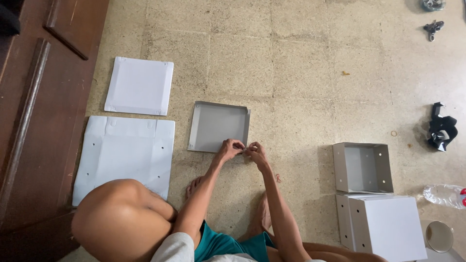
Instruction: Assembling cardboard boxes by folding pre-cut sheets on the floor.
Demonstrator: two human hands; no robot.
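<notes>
Resting flat on the tiled floor (301, 68), open side up: one grey cardboard box lid (218, 127), set down so its near wall can be folded. Left hand (231, 148) and right hand (256, 152), each grip pinched narrow on that near edge.

Beside: flat white sheets (124, 155), assembled boxes (363, 167).

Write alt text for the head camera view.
Seated on a tiled floor, a person's left hand and right hand pinch the near edge of a shallow grey cardboard tray. Flat white sheets lie left, assembled boxes right.
</notes>
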